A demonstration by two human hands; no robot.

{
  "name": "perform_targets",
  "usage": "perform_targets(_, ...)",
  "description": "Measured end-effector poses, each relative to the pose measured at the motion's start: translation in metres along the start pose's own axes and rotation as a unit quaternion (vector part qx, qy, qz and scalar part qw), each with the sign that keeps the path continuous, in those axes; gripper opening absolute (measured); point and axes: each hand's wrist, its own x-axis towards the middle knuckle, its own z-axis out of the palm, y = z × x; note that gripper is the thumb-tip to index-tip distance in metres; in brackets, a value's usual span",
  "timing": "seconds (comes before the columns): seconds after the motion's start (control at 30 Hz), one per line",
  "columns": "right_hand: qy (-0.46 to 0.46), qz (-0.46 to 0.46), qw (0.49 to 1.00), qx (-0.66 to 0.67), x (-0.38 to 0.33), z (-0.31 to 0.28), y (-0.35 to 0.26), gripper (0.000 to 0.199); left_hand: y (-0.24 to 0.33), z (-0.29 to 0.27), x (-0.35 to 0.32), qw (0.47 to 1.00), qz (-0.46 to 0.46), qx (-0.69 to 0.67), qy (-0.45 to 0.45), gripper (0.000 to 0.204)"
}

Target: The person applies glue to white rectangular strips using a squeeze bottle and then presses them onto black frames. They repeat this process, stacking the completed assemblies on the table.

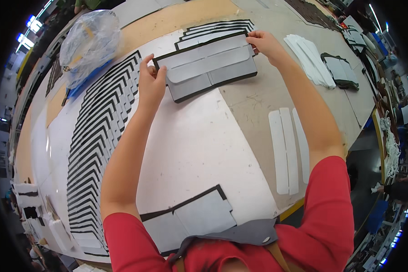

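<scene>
Both my arms reach out over the table to a grey panel with black edges, which I hold up by its two ends. Across its upper part lies a lighter grey strip with rounded lower corners, marked by a slit-like line along its length. My left hand grips the panel's left edge between thumb and fingers. At the upper right corner, my right hand pinches the edge with thumb and fingertips. Just beyond it, several similar black-edged pieces lie overlapping on the table.
A long overlapping row of black-edged grey pieces runs down the left. Nearest me lies another black-edged panel. Loose pale strips and a white strip pile are on the right. A clear plastic bag sits far left.
</scene>
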Motion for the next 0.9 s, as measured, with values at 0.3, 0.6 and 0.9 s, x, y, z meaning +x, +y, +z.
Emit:
perform_targets(0.3,0.166,-0.032,0.969,-0.180,0.093,-0.006,0.077,0.031,-0.016,0.062,0.066,0.968,0.005,0.250,0.000,0.050)
perform_targets(0.6,0.161,-0.062,0.965,-0.199,0.085,-0.002,0.073,0.029,-0.012,0.057,0.070,0.959,-0.008,0.283,-0.005,0.048)
perform_targets(0.9,0.174,-0.189,0.844,-0.471,0.069,0.010,0.084,0.019,-0.016,0.064,0.071,0.934,0.022,0.358,0.007,0.039)
